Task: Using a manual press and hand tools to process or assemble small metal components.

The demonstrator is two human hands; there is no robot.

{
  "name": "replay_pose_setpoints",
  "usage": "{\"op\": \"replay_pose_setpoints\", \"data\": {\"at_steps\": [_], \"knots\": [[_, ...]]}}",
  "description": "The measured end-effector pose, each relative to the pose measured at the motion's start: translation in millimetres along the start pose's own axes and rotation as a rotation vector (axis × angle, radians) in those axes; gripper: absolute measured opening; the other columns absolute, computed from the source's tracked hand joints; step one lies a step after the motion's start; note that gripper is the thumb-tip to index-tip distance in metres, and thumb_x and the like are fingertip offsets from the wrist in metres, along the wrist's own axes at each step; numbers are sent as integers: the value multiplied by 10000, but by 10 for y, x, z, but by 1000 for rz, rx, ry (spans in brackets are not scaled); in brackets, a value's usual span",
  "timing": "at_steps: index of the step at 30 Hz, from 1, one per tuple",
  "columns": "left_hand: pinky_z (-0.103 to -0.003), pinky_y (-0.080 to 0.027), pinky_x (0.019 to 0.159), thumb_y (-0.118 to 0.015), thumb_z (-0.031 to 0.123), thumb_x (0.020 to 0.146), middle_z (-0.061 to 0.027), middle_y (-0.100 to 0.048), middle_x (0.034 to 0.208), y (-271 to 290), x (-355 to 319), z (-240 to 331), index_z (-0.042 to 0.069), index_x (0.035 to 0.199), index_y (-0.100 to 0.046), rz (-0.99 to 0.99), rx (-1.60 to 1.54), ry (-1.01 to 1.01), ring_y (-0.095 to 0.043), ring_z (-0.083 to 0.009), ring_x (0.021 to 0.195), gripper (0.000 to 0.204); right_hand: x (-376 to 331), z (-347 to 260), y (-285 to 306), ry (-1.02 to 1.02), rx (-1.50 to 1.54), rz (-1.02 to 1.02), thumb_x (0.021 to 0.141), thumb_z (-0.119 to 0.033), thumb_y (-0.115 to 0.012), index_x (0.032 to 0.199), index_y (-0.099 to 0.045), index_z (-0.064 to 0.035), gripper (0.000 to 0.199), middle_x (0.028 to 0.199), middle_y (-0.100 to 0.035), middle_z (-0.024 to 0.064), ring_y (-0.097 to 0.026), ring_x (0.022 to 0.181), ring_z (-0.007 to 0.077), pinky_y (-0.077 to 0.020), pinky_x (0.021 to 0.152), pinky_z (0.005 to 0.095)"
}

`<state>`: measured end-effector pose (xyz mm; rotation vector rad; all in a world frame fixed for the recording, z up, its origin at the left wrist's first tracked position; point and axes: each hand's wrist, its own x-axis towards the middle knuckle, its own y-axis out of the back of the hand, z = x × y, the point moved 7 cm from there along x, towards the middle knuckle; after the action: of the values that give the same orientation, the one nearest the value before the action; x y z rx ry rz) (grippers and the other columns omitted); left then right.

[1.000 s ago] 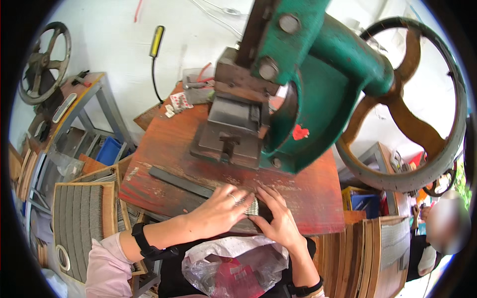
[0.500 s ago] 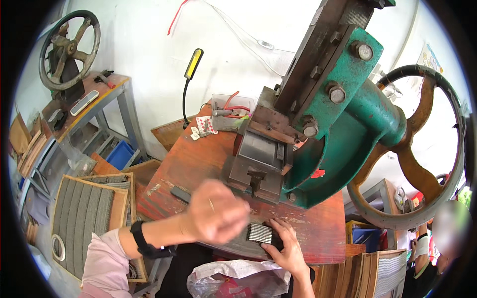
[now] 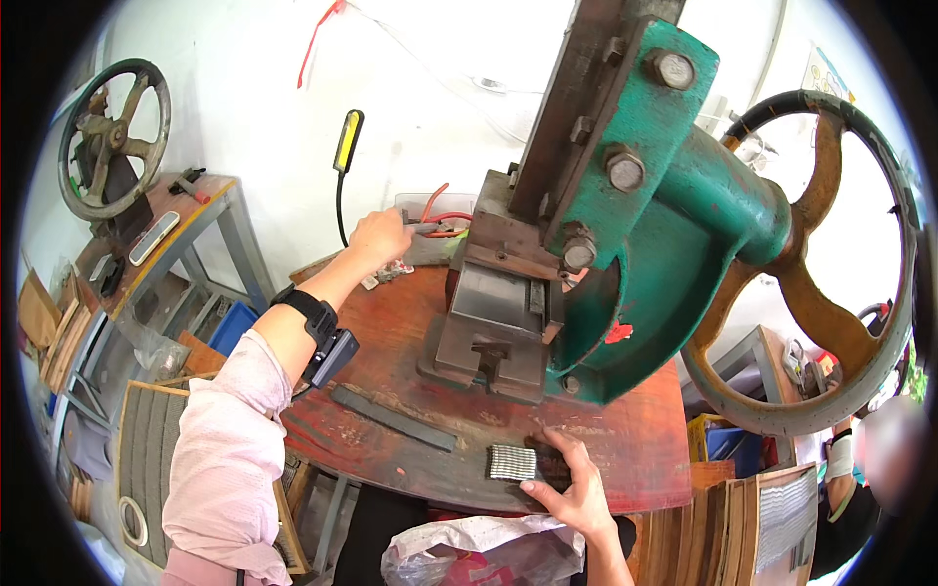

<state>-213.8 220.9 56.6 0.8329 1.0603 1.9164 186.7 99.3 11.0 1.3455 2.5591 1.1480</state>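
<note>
Head view: left hand [image 3: 379,237] reaches to the back of the red table [image 3: 391,332], fingers closed on a small metal tool [image 3: 422,228] beside the green press [image 3: 625,244]. Right hand [image 3: 575,488] lies flat, fingers spread, touching a ribbed metal stack [image 3: 512,462] at the table's front edge. Press bed [image 3: 503,303] looks bare, so loading seems not yet done. Dark flat bar [image 3: 393,418] lies near.
</note>
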Motion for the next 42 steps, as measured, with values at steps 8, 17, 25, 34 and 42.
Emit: {"op": "replay_pose_setpoints", "data": {"at_steps": [8,17,25,34,42], "knots": [[-275,-423,520,-567,296,925,-53,-570,658,181,-515,-543,12,834,-597,-68,-988,324,-512,-131,562,299,-87,121,61,-21,42,105,755,-167,-762,1264,-509,-1,592,1204,-555,198,-538,1133,310,-441,948,367],[-235,-444,465,-565,357,931,-67,-598,687,706,-2882,-258,48,881,-534,43,-1295,95,-565,-131,535,314,-384,-118,14,-164,584,374,935,-106,-564,1171,-548,22,269,1164,-567,125,-570,1019,190,-449,899,307],[-259,-517,647,-545,174,955,-96,-674,837,-342,-3751,1050,-7,1132,-543,-513,-1128,-182,-625,-121,704,254,-686,-629,-372,-134,1120,176,971,-131,-485,1327,-333,17,414,1200,-557,202,-566,1090,275,-441,957,398],[-463,-351,999,-764,142,725,-191,-526,1225,-439,-3055,1343,-5,1269,-463,40,-488,-657,-416,-398,1217,639,-624,27,437,-363,369,431,891,-97,-612,1154,-516,63,322,992,-658,135,-621,906,165,-487,825,289],[-449,-406,915,-774,137,703,-192,-562,1093,-729,-2897,1317,48,1268,-462,-165,-600,-585,-506,-363,1052,651,-414,185,299,-413,302,395,844,-42,-670,1181,-520,30,376,985,-642,127,-631,844,134,-514,711,255]]}}
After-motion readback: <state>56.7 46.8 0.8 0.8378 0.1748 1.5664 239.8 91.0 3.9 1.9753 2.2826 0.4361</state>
